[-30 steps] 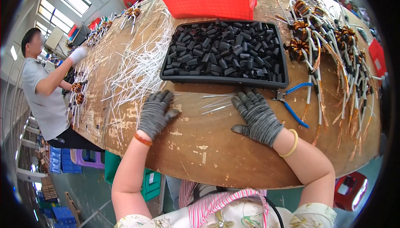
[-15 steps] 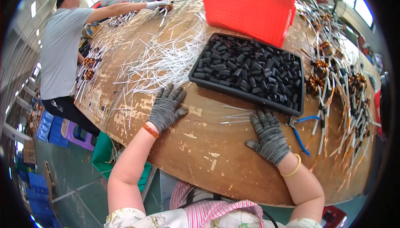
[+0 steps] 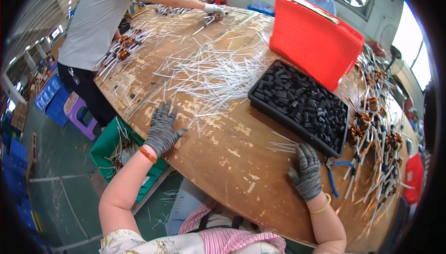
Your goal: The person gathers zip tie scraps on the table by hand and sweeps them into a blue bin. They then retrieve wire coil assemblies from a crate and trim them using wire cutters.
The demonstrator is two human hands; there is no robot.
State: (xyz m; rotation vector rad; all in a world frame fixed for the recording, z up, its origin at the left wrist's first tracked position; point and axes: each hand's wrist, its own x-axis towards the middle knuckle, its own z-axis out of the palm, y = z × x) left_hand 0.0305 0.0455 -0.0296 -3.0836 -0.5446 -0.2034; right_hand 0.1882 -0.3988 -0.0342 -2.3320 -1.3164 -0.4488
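From afar I see the gloved left hand [image 3: 163, 131] at near left on a wooden table [image 3: 218, 161], gloved right hand [image 3: 306, 172] near white strips [image 3: 281, 149], black tray [image 3: 292, 125] beyond, blue-handled pliers [image 3: 331, 179] right

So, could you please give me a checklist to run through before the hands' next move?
1. Left hand free: ok, gloved and palm down on the table.
2. Right hand free: ok, gloved and holding nothing.
3. Right fingertips clear of the few loose strips: cannot tell, they are very close.
4. Black tray supported: ok, standing on the table.
5. Blue-handled pliers nearby: ok, beside the right hand.
6. White strip pile aligned: not ok, lying crisscross.
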